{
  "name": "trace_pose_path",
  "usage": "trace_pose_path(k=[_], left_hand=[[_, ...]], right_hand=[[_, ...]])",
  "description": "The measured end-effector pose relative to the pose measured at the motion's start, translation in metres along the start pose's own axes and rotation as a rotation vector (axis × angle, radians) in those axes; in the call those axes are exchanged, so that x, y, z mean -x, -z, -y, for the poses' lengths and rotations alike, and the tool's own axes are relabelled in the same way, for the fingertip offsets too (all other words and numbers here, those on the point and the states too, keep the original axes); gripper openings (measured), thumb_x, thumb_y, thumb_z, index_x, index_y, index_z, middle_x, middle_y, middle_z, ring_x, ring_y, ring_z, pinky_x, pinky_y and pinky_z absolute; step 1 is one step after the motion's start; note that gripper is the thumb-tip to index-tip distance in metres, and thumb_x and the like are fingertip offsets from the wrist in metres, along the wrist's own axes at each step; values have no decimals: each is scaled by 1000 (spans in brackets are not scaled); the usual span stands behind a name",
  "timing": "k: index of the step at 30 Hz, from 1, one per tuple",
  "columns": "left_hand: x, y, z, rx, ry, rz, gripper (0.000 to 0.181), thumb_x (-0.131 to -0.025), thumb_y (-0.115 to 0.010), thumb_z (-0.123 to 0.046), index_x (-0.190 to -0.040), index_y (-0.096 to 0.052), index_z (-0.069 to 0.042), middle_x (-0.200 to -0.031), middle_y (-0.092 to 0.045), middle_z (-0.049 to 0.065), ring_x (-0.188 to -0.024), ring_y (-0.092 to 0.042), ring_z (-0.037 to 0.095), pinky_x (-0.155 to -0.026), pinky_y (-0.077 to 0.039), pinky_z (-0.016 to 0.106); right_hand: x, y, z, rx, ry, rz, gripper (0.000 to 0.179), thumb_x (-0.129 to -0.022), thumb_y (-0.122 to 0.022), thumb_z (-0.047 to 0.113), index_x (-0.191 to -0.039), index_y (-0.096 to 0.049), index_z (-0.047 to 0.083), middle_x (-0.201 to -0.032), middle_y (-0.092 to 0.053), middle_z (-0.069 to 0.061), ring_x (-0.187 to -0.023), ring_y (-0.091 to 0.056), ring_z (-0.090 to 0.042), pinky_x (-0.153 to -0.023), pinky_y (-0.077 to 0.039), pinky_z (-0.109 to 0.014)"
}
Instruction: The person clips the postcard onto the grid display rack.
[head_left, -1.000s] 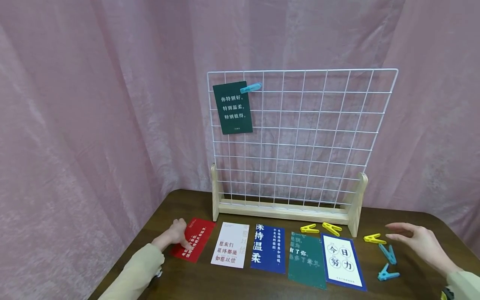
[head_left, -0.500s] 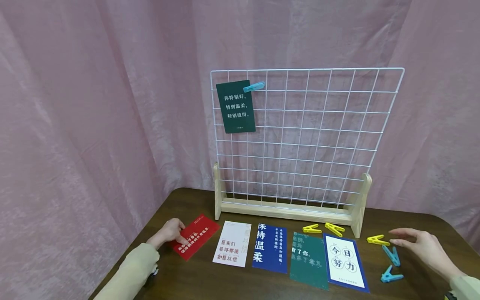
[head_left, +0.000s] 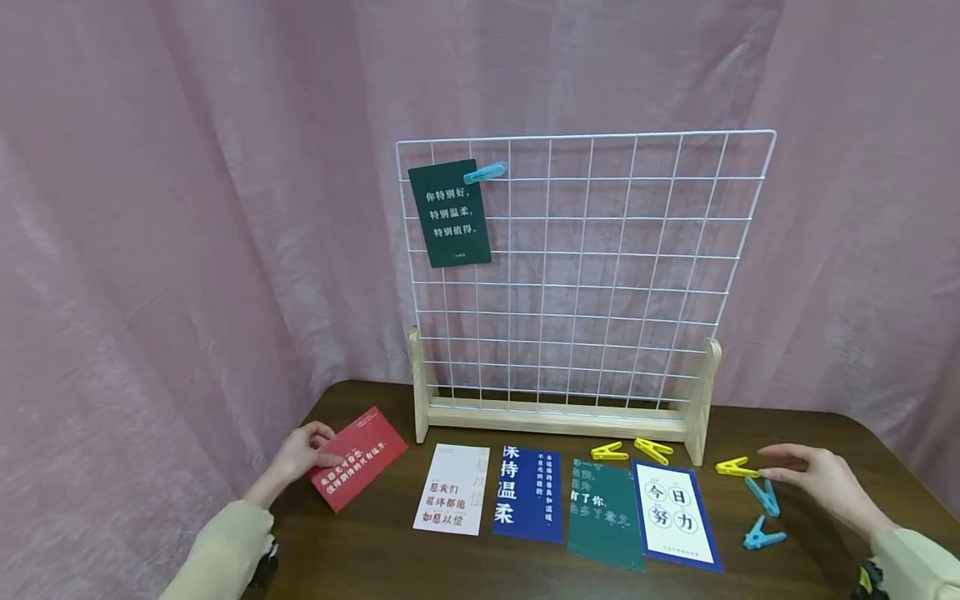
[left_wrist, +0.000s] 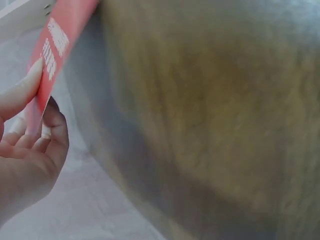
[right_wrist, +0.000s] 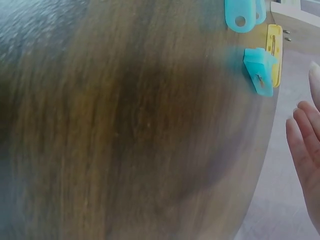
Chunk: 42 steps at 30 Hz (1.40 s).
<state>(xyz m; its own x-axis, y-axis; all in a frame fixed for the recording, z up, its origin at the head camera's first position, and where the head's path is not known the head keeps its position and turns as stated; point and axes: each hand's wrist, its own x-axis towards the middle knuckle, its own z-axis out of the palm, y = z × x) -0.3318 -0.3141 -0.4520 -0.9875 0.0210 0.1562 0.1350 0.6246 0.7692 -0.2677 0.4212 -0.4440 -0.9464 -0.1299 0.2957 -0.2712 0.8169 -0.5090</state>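
We see the left hand [head_left: 296,457] pinching a flat, rectangular red card [head_left: 362,457] left of the wood-based wire rack [head_left: 558,419]. Right of that rack, the right hand [head_left: 828,485] extends relaxed fingers just beside a smooth, V-shaped yellow clip [head_left: 733,467].

cards [head_left: 367,454]: 6 | clips [head_left: 486,172]: 6 | rack [head_left: 558,418]: 1 | hands [head_left: 298,457]: 2

The red card [head_left: 360,458] reads 只有远方 — hanging card [head_left: 451,214] 你特别好, blue-bordered card [head_left: 677,517] 今日努力, white card [head_left: 452,490] 如愿以偿.
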Motion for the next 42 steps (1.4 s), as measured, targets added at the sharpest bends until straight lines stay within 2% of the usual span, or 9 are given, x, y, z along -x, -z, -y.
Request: trace_pose_path(k=[2, 7, 14, 24, 28, 32, 39, 41, 42], left_hand=[[-1, 7, -1, 51, 7, -17, 37, -67, -76, 2, -94, -52, 8, -74, -58, 9, -61, -55, 19, -52, -46, 31], [-5, 19, -7, 48, 20, -50, 36, -71, -76, -6, -98, -54, 6, -82, -59, 9, -68, -54, 19, -58, -46, 31], [-7, 25, -15, 112, 55, -52, 38, -74, -75, -10, -101, -54, 6, -81, -60, 9, -67, -56, 20, -58, -47, 30], [-10, 28, -21, 202, 75, -99, 37, -77, -73, -13, -102, -55, 7, -79, -60, 8, -62, -57, 18, -55, -48, 31], [-11, 29, -21, 234, 43, -107, 37, -77, -72, -15, -102, -55, 6, -80, -60, 7, -62, -57, 17, -54, -48, 30], [-15, 30, -16, 286, -32, -70, 31, -77, -70, -12, -101, -56, 2, -80, -60, 5, -62, -57, 15, -52, -48, 29], [-19, 32, -27, 278, 19, -70, 37, -78, -67, -8, -109, -53, 7, -88, -59, 14, -66, -58, 18, -56, -49, 31], [-18, 34, -29, 295, 1, -74, 35, -78, -68, -10, -106, -54, 5, -86, -59, 12, -66, -57, 17, -56, -48, 30], [-24, 35, -19, 344, -53, -56, 32, -77, -69, -12, -104, -57, 2, -84, -59, 9, -64, -56, 15, -55, -47, 28]], right_hand=[[-2, -1, 0, 5, -5, 7, 41, -80, -69, 26, -109, -61, -2, -104, -59, -22, -88, -57, -38, -67, -47, -47], [-6, -4, -1, 2, -29, 27, 43, -79, -70, 27, -109, -61, -2, -103, -59, -20, -84, -58, -28, -64, -48, -36], [-9, -10, -7, -43, -63, 51, 46, -79, -70, 27, -111, -59, -4, -107, -57, -24, -90, -55, -38, -68, -46, -49], [-20, -16, -9, -55, -62, 104, 47, -77, -72, 17, -111, -56, -10, -102, -58, -25, -92, -54, -39, -73, -44, -50], [-23, -19, -10, -57, -50, 111, 44, -76, -72, 12, -109, -56, -11, -100, -59, -23, -88, -56, -36, -70, -46, -45], [-25, -21, -12, -45, -50, 127, 43, -76, -72, 13, -109, -57, -11, -99, -60, -22, -87, -57, -34, -70, -46, -45], [-31, -22, -11, -31, -54, 162, 36, -75, -72, 10, -104, -60, -10, -93, -60, -16, -79, -54, -27, -66, -45, -41], [-32, -23, -10, -26, -63, 160, 33, -74, -73, 8, -101, -62, -8, -90, -60, -13, -77, -53, -24, -64, -44, -38], [-32, -23, -10, -22, -69, 158, 33, -73, -73, 8, -99, -62, -8, -88, -59, -12, -76, -52, -23, -63, -43, -37]])
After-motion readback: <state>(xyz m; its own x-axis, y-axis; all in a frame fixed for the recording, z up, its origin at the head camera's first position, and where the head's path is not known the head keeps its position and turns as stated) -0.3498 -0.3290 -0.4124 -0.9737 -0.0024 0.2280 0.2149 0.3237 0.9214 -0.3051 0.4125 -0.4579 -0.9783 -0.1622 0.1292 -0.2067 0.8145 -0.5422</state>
